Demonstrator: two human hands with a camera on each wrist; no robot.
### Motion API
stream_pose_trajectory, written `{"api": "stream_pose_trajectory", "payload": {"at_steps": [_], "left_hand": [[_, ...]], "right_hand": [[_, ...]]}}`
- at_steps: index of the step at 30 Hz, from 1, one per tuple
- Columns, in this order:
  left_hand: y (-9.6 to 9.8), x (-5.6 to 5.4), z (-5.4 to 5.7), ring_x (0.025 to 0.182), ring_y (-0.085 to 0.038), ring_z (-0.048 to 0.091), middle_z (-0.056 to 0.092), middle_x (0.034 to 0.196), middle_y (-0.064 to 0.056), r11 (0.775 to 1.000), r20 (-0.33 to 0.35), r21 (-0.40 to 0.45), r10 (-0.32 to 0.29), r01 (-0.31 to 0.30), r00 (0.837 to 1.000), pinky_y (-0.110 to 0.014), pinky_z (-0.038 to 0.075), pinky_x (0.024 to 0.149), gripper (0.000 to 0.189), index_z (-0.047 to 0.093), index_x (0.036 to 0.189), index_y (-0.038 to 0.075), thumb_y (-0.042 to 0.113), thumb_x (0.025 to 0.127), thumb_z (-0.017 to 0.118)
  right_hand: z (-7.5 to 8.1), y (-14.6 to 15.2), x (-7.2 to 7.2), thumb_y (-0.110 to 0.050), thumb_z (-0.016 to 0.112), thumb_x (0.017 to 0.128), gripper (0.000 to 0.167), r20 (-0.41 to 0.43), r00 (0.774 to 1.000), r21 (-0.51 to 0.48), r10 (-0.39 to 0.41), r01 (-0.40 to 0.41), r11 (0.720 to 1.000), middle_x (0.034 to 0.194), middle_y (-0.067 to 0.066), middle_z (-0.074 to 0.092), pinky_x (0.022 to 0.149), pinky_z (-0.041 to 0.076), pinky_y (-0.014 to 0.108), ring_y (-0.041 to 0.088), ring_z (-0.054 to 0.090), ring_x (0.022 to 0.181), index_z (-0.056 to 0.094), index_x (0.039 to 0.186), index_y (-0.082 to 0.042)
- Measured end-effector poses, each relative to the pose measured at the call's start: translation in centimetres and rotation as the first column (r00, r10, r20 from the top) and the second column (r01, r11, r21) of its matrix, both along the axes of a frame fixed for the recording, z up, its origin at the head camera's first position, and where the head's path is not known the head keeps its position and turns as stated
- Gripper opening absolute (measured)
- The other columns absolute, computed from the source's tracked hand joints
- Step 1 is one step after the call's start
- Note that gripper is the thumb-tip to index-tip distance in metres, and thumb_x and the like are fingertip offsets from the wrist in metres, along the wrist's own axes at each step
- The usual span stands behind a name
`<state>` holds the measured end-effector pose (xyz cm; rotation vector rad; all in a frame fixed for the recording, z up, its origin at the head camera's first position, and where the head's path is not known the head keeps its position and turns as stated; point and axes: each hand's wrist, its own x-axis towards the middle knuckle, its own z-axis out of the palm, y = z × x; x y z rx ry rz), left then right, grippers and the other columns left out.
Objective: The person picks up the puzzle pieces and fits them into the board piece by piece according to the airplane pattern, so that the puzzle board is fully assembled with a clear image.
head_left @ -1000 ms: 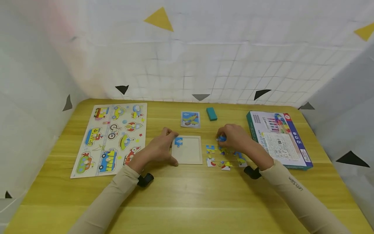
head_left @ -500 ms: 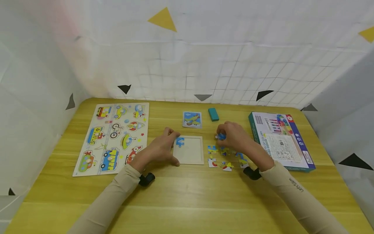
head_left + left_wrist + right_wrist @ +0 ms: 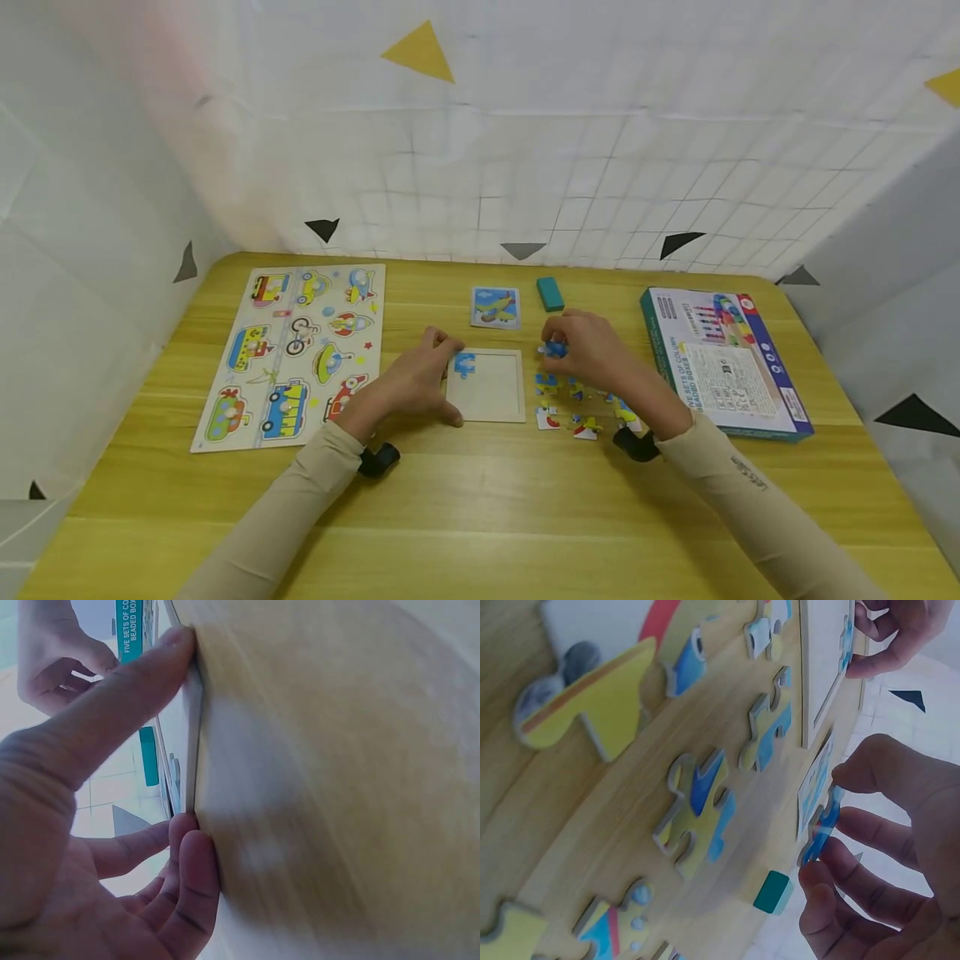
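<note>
My left hand (image 3: 414, 379) grips the left side of a square wooden puzzle tray (image 3: 486, 419). Its thumb (image 3: 124, 697) is at the near corner and its fingertips (image 3: 196, 862) at the far one. One blue puzzle piece (image 3: 465, 362) sits in the tray's upper left corner. Between thumb and fingers, my right hand (image 3: 592, 348) pinches another blue jigsaw piece (image 3: 823, 829), raised over the table between tray and loose pieces. Beneath and beside that hand lie several loose jigsaw pieces (image 3: 696, 810), yellow, blue and white, partly hidden by it in the head view.
Behind the tray lies a picture card (image 3: 495, 307) of a yellow plane, with a small teal block (image 3: 550, 294) beside it. A large vehicle peg board (image 3: 300, 358) lies left. On the right is a flat printed box (image 3: 731, 367). A white cloth wall (image 3: 480, 150) stands behind the table.
My right hand has lifted the blue piece off the group and moved a little left toward the tray. The left hand stays on the tray's side. The head view has shifted slightly.
</note>
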<state>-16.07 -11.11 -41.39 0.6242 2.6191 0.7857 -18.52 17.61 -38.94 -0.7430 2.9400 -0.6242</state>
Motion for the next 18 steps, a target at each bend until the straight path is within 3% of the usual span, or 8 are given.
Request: {"api": "stream_pose_trajectory", "payload": {"at_steps": [18], "left_hand": [[0.1,-0.1,-0.3,0.098,-0.024,0.054,0.034,0.139,-0.007,1.000,0.009,-0.006,0.008,-0.008,1.000,-0.035,0.048,0.086,0.108,0.042,0.148,0.014,0.038,0.060,0.098]], "right_hand": [[-0.1,-3.5,0.0,-0.021,0.079,0.079,0.023,0.005,0.995,0.059,0.103,-0.103,0.993,0.091,0.005,0.063,0.071,0.051,0.037,0.020,0.059,0.082,0.073,0.098,-0.009]]}}
